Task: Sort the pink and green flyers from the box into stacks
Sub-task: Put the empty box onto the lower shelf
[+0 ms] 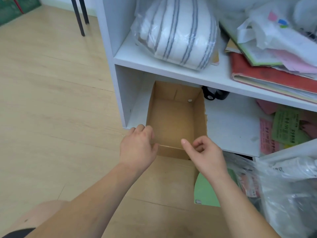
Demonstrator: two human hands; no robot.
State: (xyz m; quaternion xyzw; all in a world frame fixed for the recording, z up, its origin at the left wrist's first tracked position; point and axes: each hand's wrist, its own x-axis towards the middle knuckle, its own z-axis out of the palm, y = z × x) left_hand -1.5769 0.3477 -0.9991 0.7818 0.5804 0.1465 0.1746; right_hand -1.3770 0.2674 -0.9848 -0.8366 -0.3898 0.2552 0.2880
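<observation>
**Empty box held at the shelf edge, flyers lying to the right**

Nearest, a green sheet (205, 191) lies on the floor under the right forearm, with crumpled plastic bags (283, 186) just right of it.

The cardboard box (199, 117) sits in the left part of the lower shelf (231, 127), its near end sticking out over the shelf's front edge. The left hand (137, 148) grips the box's near-left corner, fingers curled over the rim. The right hand (205, 155) hovers at the near-right corner. Its index finger is straight, the other fingers are loosely curled, and it seems to clamp nothing. Whether it touches the rim is hard to tell.

Inside, the box shows bare cardboard, apart from a small white object (189, 100) at the far right corner. So the emptying looks done.

The pink flyers (265, 136) and green flyers (288, 127) lie mixed and overlapping on the same shelf, at the right and well apart from the box.

The step in hand is probably moving the box aside. To do it well, take the right rim firmly too and slide the box level, so that it does not tip off the edge. Keep it left of the loose flyers.

Farther back, a black object (214, 94) sits behind the box. On the upper shelf there is a striped bundle in plastic (176, 33) and, at the right, a red folder (257, 73) under loose papers.
</observation>
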